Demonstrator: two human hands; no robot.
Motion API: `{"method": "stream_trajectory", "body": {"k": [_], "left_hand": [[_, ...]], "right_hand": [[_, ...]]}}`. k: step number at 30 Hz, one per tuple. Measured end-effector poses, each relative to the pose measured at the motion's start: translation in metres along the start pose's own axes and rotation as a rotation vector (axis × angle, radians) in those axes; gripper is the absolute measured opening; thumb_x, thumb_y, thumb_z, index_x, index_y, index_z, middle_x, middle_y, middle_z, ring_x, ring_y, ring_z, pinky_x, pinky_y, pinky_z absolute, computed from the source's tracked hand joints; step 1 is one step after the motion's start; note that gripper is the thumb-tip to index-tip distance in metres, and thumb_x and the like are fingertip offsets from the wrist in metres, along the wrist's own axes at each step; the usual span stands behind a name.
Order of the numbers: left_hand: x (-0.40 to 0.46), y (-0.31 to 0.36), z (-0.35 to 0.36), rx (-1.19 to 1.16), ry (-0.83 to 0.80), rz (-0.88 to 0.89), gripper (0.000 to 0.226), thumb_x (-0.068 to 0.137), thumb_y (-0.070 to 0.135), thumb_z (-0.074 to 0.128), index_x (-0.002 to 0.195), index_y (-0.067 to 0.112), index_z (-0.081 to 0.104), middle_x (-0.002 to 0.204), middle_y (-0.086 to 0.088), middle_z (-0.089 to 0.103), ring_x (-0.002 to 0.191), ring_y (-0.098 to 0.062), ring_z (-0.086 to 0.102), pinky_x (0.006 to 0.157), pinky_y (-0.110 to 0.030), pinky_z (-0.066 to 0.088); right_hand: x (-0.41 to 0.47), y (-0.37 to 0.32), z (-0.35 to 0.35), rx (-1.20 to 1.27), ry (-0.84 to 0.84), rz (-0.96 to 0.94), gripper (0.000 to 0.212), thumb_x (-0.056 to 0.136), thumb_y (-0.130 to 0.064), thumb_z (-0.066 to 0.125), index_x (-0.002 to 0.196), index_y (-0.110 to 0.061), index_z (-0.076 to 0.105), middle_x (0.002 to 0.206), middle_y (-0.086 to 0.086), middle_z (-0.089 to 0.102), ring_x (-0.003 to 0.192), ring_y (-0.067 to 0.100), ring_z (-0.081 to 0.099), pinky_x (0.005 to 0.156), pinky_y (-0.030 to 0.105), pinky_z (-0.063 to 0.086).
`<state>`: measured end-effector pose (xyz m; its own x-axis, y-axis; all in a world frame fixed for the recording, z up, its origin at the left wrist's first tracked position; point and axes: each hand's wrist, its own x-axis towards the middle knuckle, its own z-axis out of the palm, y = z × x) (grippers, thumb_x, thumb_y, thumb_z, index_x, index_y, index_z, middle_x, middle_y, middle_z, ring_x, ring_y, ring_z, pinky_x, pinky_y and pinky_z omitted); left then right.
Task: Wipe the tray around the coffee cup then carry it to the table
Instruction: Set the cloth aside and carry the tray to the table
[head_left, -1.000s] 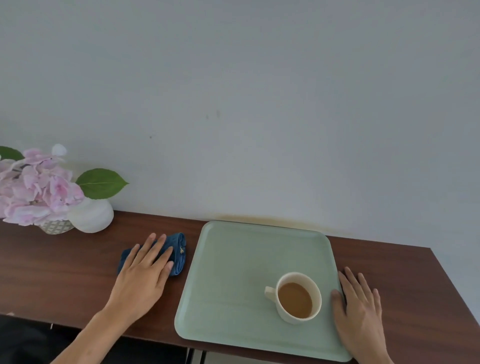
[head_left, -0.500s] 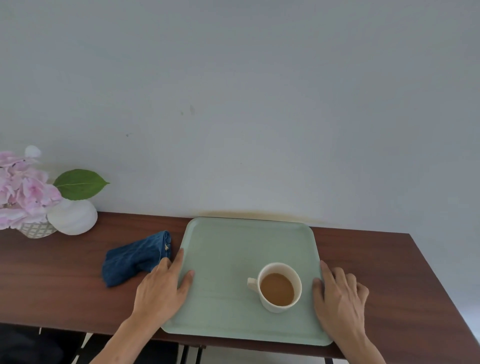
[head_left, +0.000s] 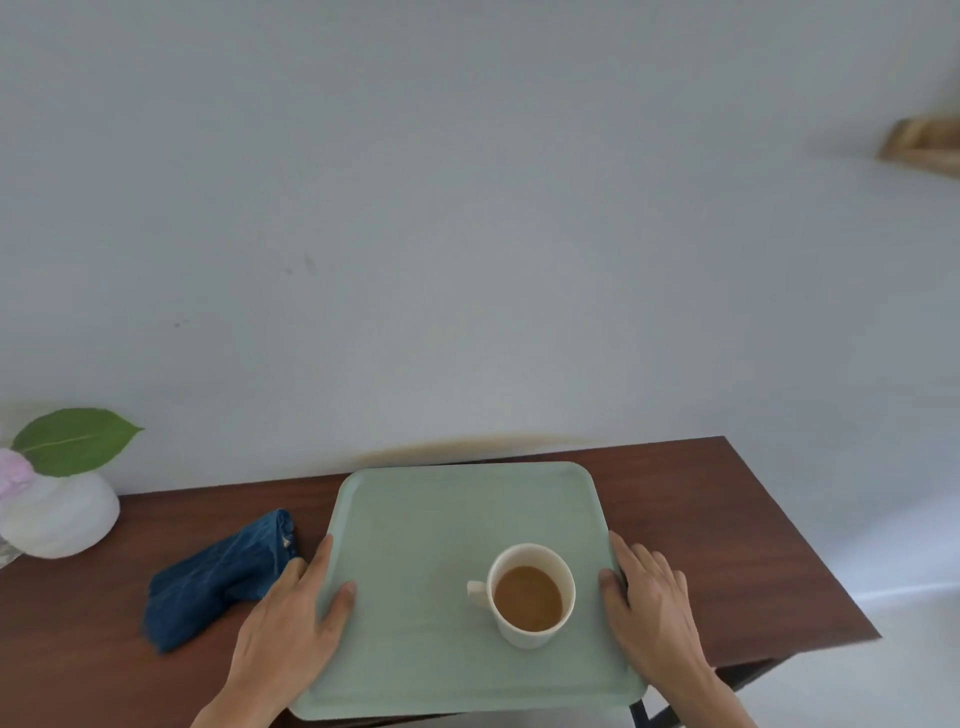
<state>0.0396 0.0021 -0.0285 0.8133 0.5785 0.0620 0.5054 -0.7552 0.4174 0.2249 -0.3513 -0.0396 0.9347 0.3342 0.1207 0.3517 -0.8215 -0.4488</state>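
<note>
Cream ceramic mug (head_left: 532, 597): stood upright on the tray's right half, holding light brown coffee (head_left: 527, 597), handle to the left.
Pale green rectangular plastic tray (head_left: 441, 530): lay on the dark brown wooden table (head_left: 727, 530), near edge overhanging.
Left hand (head_left: 296, 618): clasped the tray's left rim, thumb on top, fingers along the edge.
Right hand (head_left: 649, 608): clasped the right rim likewise.
Crumpled dark blue cloth (head_left: 218, 577): lay on the table, just beside the left hand.
White round vase (head_left: 60, 514): held a green leaf (head_left: 72, 441).

One tray (head_left: 415, 519), one coffee cup (head_left: 530, 597), one cloth (head_left: 218, 582), two hands, one vase (head_left: 57, 519).
</note>
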Motion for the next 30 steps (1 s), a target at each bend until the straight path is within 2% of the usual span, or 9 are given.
{"method": "stream_trajectory", "body": {"k": [5,10,13,17,19,23,26,30], "left_hand": [[0.003,0.017,-0.003,-0.037,-0.043,0.092,0.072,0.096,0.058,0.049,0.160,0.034,0.026,0.095,0.009,0.044,0.077,-0.009,0.057,0.056,-0.028,0.042],[0.006,0.054,0.001,-0.043,-0.106,0.229,0.071,0.097,0.053,0.052,0.160,0.030,0.028,0.098,0.006,0.045,0.089,-0.020,0.062,0.068,-0.035,0.045],[0.006,0.078,0.011,-0.030,-0.150,0.307,0.070,0.097,0.055,0.049,0.159,0.030,0.031,0.095,0.010,0.045,0.092,-0.020,0.062,0.070,-0.038,0.049],[-0.005,0.127,0.026,-0.029,-0.223,0.420,0.069,0.099,0.056,0.043,0.161,0.032,0.025,0.115,0.000,0.053,0.106,-0.024,0.063,0.077,-0.037,0.050],[-0.012,0.154,0.036,-0.044,-0.253,0.486,0.069,0.098,0.057,0.043,0.160,0.034,0.025,0.109,0.003,0.052,0.098,-0.022,0.063,0.073,-0.036,0.050],[-0.029,0.211,0.064,-0.084,-0.302,0.617,0.068,0.098,0.058,0.043,0.159,0.033,0.028,0.089,0.011,0.045,0.073,-0.009,0.056,0.058,-0.034,0.051],[-0.053,0.261,0.081,-0.107,-0.318,0.719,0.067,0.098,0.057,0.045,0.159,0.034,0.029,0.087,0.011,0.044,0.069,-0.008,0.055,0.053,-0.029,0.046],[-0.093,0.330,0.106,-0.132,-0.346,0.832,0.066,0.098,0.054,0.048,0.158,0.033,0.031,0.086,0.010,0.046,0.068,-0.008,0.055,0.052,-0.027,0.041]], "right_hand": [[-0.034,0.006,-0.025,0.032,0.054,0.091,0.039,0.098,-0.022,0.052,0.137,-0.024,0.056,0.089,-0.017,0.051,0.090,0.016,0.048,0.083,0.037,0.036],[-0.078,0.026,-0.049,0.057,0.140,0.200,0.041,0.097,-0.022,0.053,0.137,-0.027,0.056,0.087,-0.019,0.049,0.090,0.015,0.048,0.084,0.038,0.040],[-0.110,0.040,-0.066,0.064,0.195,0.280,0.041,0.097,-0.019,0.053,0.138,-0.026,0.057,0.086,-0.016,0.051,0.087,0.014,0.048,0.082,0.036,0.038],[-0.154,0.065,-0.095,0.074,0.252,0.403,0.045,0.100,-0.019,0.050,0.144,-0.021,0.053,0.088,-0.012,0.055,0.090,0.017,0.050,0.087,0.039,0.041],[-0.178,0.080,-0.110,0.061,0.281,0.458,0.042,0.100,-0.019,0.048,0.141,-0.022,0.054,0.088,-0.012,0.055,0.091,0.018,0.050,0.088,0.041,0.042],[-0.226,0.114,-0.140,0.040,0.369,0.561,0.033,0.099,-0.018,0.046,0.128,-0.026,0.058,0.083,-0.010,0.055,0.088,0.015,0.050,0.087,0.045,0.045],[-0.263,0.142,-0.160,0.022,0.437,0.638,0.032,0.099,-0.018,0.046,0.126,-0.027,0.060,0.080,-0.011,0.053,0.086,0.011,0.049,0.085,0.044,0.045],[-0.316,0.181,-0.187,0.027,0.521,0.734,0.038,0.099,-0.015,0.049,0.134,-0.026,0.059,0.080,-0.010,0.054,0.088,0.012,0.051,0.087,0.044,0.045]]}}
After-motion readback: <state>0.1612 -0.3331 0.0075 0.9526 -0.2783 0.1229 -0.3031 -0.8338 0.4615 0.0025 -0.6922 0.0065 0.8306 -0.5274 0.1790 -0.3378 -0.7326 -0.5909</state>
